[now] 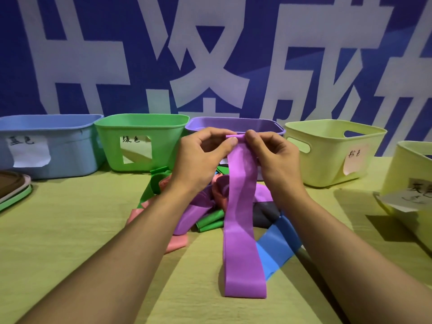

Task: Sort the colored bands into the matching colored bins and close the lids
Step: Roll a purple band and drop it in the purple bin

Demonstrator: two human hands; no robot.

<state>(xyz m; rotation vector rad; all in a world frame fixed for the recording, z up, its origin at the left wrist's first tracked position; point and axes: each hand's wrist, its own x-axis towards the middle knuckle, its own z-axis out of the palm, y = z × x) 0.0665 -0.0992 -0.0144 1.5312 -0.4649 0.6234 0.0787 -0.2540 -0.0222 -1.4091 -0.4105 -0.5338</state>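
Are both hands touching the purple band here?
Touching. The head view shows the left hand and the right hand each pinching the top edge of the purple band, with thumbs and fingertips pressed on it in front of the purple bin.

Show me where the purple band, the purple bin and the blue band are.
purple band (240, 213): head view, middle of hanging strip.
purple bin (266, 126): head view, rim behind the hands.
blue band (278, 246): head view, flat middle.

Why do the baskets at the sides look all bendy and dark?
Head view: the wide lens curves the edges, so the blue bin and the yellow bin lean. Light comes from behind, dropping dark shadows onto the cloth in front of the yellow bin.
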